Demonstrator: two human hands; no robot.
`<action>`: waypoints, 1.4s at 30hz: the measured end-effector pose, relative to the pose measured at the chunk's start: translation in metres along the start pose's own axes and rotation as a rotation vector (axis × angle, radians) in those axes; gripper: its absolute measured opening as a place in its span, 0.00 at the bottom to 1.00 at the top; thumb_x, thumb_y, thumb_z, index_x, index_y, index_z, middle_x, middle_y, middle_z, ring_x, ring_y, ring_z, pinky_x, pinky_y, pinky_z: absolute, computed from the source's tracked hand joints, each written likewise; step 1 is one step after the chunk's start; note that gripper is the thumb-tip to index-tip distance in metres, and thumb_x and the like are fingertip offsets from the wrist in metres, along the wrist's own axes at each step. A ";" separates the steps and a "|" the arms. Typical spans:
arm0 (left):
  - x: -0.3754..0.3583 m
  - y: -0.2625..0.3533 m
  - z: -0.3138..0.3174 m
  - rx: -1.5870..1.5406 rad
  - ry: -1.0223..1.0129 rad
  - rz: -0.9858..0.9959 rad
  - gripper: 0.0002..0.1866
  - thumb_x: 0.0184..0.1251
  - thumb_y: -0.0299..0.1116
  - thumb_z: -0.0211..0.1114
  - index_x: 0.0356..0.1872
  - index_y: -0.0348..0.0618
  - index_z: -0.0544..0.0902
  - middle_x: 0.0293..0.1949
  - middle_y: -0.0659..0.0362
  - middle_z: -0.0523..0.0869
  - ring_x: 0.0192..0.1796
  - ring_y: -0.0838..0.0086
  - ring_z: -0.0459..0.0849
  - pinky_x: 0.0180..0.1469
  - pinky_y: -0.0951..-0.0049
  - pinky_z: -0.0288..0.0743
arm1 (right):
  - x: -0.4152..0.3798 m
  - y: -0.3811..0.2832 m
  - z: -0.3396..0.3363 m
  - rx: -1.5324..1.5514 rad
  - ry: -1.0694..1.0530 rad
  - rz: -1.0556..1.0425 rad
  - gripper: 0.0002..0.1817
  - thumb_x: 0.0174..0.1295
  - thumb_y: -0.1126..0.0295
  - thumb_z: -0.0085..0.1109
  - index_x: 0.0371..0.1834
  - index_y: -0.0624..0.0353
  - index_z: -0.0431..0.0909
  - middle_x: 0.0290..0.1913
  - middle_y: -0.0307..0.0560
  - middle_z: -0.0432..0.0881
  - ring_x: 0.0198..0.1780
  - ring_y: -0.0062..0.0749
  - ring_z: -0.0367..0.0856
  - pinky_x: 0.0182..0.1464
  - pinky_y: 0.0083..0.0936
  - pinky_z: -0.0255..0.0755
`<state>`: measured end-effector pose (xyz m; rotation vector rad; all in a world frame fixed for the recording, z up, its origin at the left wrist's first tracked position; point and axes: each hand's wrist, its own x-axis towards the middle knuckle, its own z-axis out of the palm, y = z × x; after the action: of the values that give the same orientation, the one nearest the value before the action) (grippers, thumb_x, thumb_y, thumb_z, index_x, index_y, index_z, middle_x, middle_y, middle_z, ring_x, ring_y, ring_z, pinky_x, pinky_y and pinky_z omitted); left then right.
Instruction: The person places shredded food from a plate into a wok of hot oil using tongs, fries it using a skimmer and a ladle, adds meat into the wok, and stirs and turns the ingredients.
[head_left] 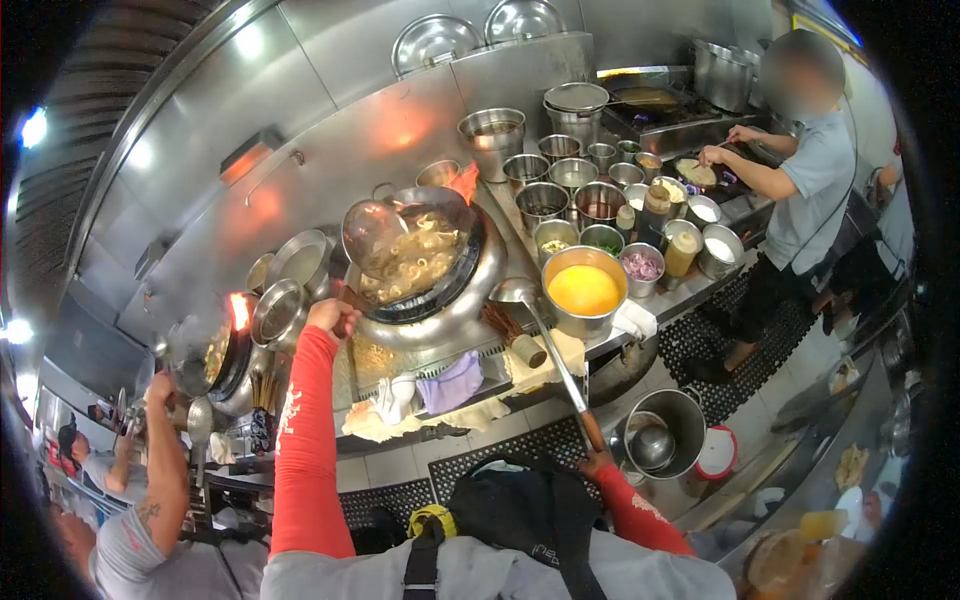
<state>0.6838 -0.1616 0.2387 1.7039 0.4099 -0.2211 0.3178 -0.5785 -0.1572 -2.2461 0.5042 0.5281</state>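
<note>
My left hand point(332, 318), at the end of a red sleeve, is closed around the brown handle of a round metal strainer point(370, 235). The strainer tilts over a large wok point(465, 270), where pale pieces of food point(425, 245) lie in brown, bubbling-looking liquid. Low and near my body, my right hand point(597, 463) grips the wooden handle of a long ladle point(560, 365). The ladle's bowl is between the wok and a steel pot point(582, 325) of yellow liquid. A bundled bamboo brush point(522, 347) lies beside the ladle's shaft.
Steel containers of ingredients point(640, 265) and squeeze bottles point(682, 250) crowd the counter at right. A purple cloth point(450, 382) hangs at the front edge. Co-workers stand at right point(820, 180) and left point(165, 480). Flame point(239, 310) rises by another wok. A large pot point(690, 435) sits low at right.
</note>
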 end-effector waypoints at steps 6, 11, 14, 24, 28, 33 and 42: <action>-0.029 0.009 0.032 0.326 0.053 0.408 0.17 0.50 0.20 0.52 0.44 0.36 0.77 0.15 0.57 0.75 0.12 0.74 0.71 0.12 0.72 0.62 | 0.003 0.026 0.015 -0.003 0.144 0.032 0.26 0.48 0.51 0.60 0.39 0.66 0.79 0.45 0.66 0.78 0.49 0.55 0.77 0.51 0.40 0.71; -0.003 0.014 0.022 0.348 -0.130 0.114 0.08 0.49 0.20 0.57 0.32 0.38 0.78 0.16 0.57 0.75 0.11 0.73 0.70 0.12 0.72 0.62 | 0.017 0.049 0.015 -0.212 0.075 0.017 0.28 0.53 0.48 0.54 0.40 0.67 0.80 0.46 0.66 0.79 0.51 0.56 0.76 0.55 0.41 0.68; -0.048 0.013 0.014 0.387 -0.071 0.285 0.20 0.50 0.21 0.59 0.48 0.35 0.77 0.18 0.60 0.76 0.15 0.79 0.71 0.13 0.77 0.64 | -0.004 0.023 -0.013 -0.056 0.067 0.058 0.28 0.53 0.53 0.55 0.47 0.68 0.78 0.47 0.67 0.78 0.52 0.56 0.76 0.57 0.39 0.68; -0.073 -0.021 -0.031 0.427 -0.020 0.376 0.26 0.54 0.24 0.59 0.59 0.36 0.72 0.25 0.61 0.78 0.15 0.82 0.70 0.13 0.79 0.63 | -0.022 0.040 -0.023 -0.152 -0.069 0.162 0.27 0.51 0.54 0.60 0.46 0.68 0.79 0.47 0.64 0.79 0.53 0.52 0.77 0.55 0.37 0.69; -0.072 -0.016 -0.032 0.372 0.030 0.408 0.27 0.55 0.24 0.59 0.60 0.38 0.71 0.26 0.60 0.79 0.17 0.81 0.71 0.13 0.79 0.63 | -0.024 0.049 -0.033 -0.186 -0.036 0.120 0.23 0.52 0.55 0.60 0.40 0.65 0.81 0.45 0.65 0.79 0.51 0.53 0.78 0.52 0.39 0.70; -0.048 -0.019 -0.024 0.421 -0.050 0.208 0.25 0.55 0.23 0.57 0.58 0.39 0.73 0.19 0.60 0.77 0.13 0.81 0.70 0.12 0.79 0.63 | -0.040 0.065 -0.045 -0.246 -0.053 0.077 0.21 0.53 0.54 0.58 0.34 0.64 0.81 0.38 0.64 0.80 0.46 0.56 0.78 0.49 0.44 0.69; -0.048 -0.038 0.000 0.201 0.140 0.506 0.16 0.55 0.22 0.53 0.46 0.38 0.78 0.16 0.60 0.75 0.11 0.80 0.70 0.11 0.77 0.63 | -0.043 0.161 -0.023 0.053 0.027 0.217 0.18 0.55 0.58 0.55 0.37 0.63 0.81 0.39 0.62 0.81 0.42 0.59 0.79 0.46 0.42 0.71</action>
<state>0.6248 -0.1633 0.2223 1.9679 0.0488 0.2350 0.2049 -0.6895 -0.2156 -2.1628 0.7727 0.5876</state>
